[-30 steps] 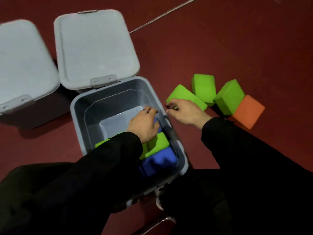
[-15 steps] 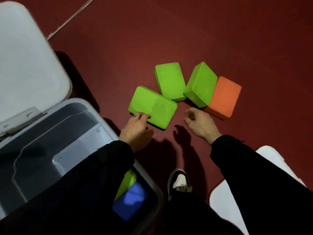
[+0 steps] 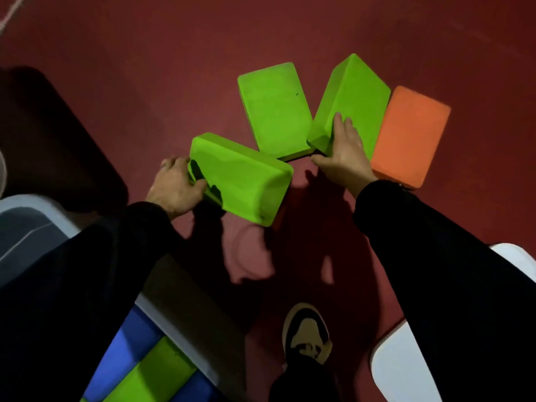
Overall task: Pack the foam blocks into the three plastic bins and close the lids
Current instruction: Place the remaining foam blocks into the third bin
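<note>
Since a moment ago, your left hand (image 3: 174, 185) has closed its grip on the near green block (image 3: 240, 177), tilting it off the floor (image 3: 174, 68); your right hand (image 3: 345, 153) clasps the tilted green block (image 3: 355, 97) at 1 o'clock, beside the orange block (image 3: 410, 134). At 7 o'clock the bin (image 3: 185, 346) holds blue and green blocks.

Dim, slightly soft picture; overhead light throws hard arm shadows on the red floor (image 3: 179, 82)

the bin (image 3: 179, 340) is cut off at the lower left edge, sleeve (image 3: 87, 285) hiding most of its blue block (image 3: 127, 340); left hand (image 3: 174, 187) fingertips hidden behind the near green block (image 3: 240, 175).
</note>
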Demonstrator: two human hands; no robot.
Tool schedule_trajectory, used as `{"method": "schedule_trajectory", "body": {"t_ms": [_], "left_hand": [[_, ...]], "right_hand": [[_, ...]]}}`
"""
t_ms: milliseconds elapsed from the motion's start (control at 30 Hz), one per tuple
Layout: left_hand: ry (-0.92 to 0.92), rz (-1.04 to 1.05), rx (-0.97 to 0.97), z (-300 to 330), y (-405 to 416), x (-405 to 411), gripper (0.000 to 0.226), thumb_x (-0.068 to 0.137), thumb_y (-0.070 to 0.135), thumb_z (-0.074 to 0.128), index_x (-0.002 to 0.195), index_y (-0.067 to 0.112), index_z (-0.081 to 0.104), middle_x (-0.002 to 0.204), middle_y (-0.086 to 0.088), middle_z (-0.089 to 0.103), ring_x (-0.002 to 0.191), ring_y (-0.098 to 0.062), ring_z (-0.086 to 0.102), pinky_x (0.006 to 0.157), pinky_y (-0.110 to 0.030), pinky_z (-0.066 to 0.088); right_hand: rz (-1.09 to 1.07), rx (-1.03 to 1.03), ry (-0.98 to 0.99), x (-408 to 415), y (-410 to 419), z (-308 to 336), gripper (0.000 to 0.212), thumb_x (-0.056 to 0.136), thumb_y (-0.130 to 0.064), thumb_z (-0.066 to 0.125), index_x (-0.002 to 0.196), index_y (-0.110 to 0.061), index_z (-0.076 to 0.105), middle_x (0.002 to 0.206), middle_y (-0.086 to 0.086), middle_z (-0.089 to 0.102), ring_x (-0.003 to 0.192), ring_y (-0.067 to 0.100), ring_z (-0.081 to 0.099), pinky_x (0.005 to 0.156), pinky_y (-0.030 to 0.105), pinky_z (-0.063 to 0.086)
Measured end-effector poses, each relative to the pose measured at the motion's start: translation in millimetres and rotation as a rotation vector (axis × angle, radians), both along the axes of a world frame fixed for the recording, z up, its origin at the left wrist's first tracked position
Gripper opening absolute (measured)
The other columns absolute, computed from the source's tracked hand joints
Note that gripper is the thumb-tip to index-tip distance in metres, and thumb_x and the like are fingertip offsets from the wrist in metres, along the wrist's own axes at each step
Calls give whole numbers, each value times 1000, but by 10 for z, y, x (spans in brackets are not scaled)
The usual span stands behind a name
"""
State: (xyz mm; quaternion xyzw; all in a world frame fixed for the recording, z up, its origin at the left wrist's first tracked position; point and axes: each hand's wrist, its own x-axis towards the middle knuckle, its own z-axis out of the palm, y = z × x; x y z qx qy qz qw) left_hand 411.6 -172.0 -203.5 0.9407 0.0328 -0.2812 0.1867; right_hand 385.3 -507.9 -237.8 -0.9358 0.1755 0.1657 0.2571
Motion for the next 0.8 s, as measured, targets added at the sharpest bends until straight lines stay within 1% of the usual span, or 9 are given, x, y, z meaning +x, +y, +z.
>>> {"method": "schedule_trajectory", "body": {"t_ms": [67, 133, 233, 367, 500, 567, 667, 733, 800], "left_hand": [[74, 13, -22, -114, -28, 61, 75, 79, 41, 60, 142, 5, 41, 143, -27, 42, 139, -40, 35, 114, -44, 33], [144, 91, -100, -255, -35, 118, 99, 73, 39, 62, 156, 16, 13, 155, -28, 29, 146, -38, 28, 119, -47, 29], [189, 163, -146, -386, -81, 173, 124, 66, 41, 63, 155, 25, -21, 162, -23, 21, 151, -33, 22, 121, -48, 27], [91, 257, -15, -315, -200, 139, 115, 76, 48, 74, 160, 20, 0, 158, -26, 24, 144, -45, 26, 119, -49, 27], [-24, 228, -85, -112, -242, -35, 105, 51, 70, 79, 133, 14, 43, 129, -15, 48, 125, -36, 46, 108, -46, 41], [-14, 260, -218, -9, -255, -157, 97, 51, 66, 89, 117, 18, 36, 119, -6, 53, 113, -28, 56, 99, -46, 49], [-61, 208, -238, 209, -305, -367, 87, 60, 55, 90, 112, 24, 28, 113, -2, 56, 100, -24, 60, 89, -44, 51], [-134, 185, -222, 366, -297, -505, 86, 61, 55, 90, 112, 29, 26, 114, 0, 55, 99, -22, 58, 88, -42, 50], [-190, 218, -248, 507, -231, -609, 88, 61, 55, 90, 115, 29, 26, 117, 1, 55, 102, -22, 59, 89, -41, 51]], "right_hand": [[12, -55, -38, -113, 6, -98, 104, 87, -46, 70, 164, -16, 7, 167, 22, 12, 154, 36, 16, 124, 44, 19], [38, -130, -146, -198, -13, -168, 105, 84, -55, 68, 163, -17, 10, 160, 26, 28, 146, 42, 31, 117, 51, 33], [44, -143, -198, -114, -79, -118, 105, 85, -69, 63, 162, -33, 2, 141, 23, 43, 120, 44, 48, 101, 52, 43], [134, -220, -89, 66, -209, 20, 82, 88, -75, 53, 156, -51, 12, 134, 18, 39, 115, 43, 47, 93, 53, 47], [77, -420, -91, 5, 103, -83, 85, 71, -76, 67, 136, -27, 42, 154, 21, 33, 119, 45, 51, 88, 55, 52], [64, -509, -23, -58, 271, -161, 92, 62, -73, 73, 128, -18, 41, 152, 22, 39, 128, 43, 50, 90, 60, 50], [-8, -497, 47, -141, 265, -210, 77, 65, -47, 85, 119, -16, 41, 137, 20, 46, 124, 43, 54, 83, 61, 55], [-18, -494, -24, -239, 157, -205, 66, 70, -31, 80, 121, -17, 40, 136, 21, 45, 121, 45, 54, 83, 61, 54], [-97, -367, -138, -310, 83, -84, 74, 69, -34, 73, 133, -17, 38, 141, 22, 44, 124, 44, 51, 91, 58, 51]]}}
